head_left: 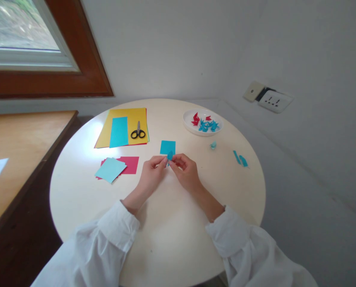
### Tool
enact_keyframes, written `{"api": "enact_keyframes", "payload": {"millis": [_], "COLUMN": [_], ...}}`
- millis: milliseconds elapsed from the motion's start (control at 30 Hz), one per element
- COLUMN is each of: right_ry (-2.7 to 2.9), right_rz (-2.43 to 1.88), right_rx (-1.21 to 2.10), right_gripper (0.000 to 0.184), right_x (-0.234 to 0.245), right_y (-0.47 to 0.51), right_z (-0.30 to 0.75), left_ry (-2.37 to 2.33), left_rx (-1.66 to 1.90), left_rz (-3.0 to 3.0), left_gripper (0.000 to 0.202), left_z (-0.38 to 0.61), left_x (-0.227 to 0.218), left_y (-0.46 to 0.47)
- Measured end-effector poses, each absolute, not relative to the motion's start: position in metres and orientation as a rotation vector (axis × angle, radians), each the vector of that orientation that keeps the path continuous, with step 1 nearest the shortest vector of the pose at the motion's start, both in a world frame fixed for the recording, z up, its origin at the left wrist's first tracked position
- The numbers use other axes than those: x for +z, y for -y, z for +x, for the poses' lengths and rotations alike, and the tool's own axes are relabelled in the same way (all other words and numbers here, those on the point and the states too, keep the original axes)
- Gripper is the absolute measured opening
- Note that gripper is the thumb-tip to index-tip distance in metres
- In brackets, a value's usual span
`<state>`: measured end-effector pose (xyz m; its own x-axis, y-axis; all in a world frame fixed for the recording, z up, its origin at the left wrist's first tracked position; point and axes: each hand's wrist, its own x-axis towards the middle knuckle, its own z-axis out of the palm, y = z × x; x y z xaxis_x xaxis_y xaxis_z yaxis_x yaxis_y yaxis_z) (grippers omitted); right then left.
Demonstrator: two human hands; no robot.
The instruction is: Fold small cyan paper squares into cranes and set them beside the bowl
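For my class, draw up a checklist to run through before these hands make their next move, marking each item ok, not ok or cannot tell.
1. Small folded blue paper piece held by left hand and right hand: ok, pinched between both.
2. Its creases sharp: cannot tell, too small and partly covered.
3. Square flat blue paper sheet lying on the table: ok, just beyond the hands.
4. Black-handled metal scissors away from the hands: ok, resting on the large yellow paper sheet.
5. Round white dish upright: ok, with folded red and blue paper shapes inside.
6. Narrow blue paper scraps gathered in the dish: not ok, loose near the table's right edge.
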<state>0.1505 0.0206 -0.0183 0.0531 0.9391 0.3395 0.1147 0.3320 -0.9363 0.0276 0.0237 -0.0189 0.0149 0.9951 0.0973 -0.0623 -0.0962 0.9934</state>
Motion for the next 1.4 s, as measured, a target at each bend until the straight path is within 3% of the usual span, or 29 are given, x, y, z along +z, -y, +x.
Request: {"api": "enact_keyframes", "payload": {"millis": [433,700,1400], "right_ry": [1.444,1.398,1.47], "right_rz": [-1.103,-1.062,-1.091], "right_rx": [0.685,0.709,0.602], "right_gripper": [0.008,0.014,0.006], "right_x": [-0.02,-0.021,-0.017], "right_y": [-0.019,-0.019,-0.018], "right_z": [0.152,0.15,0.151], "left_ry": [-1.183,-1.169,-1.168], "left_rx": [1.457,1.444,1.379], "left_rz": [1.338,1.3,1.267], "left_gripper": [0.009,0.011,0.012], "left_z": [0.029,0.028,0.028], "left_x": [-0.003,-0.004,-0.003], "left_y": [-0.018,-0.02,-0.019]}}
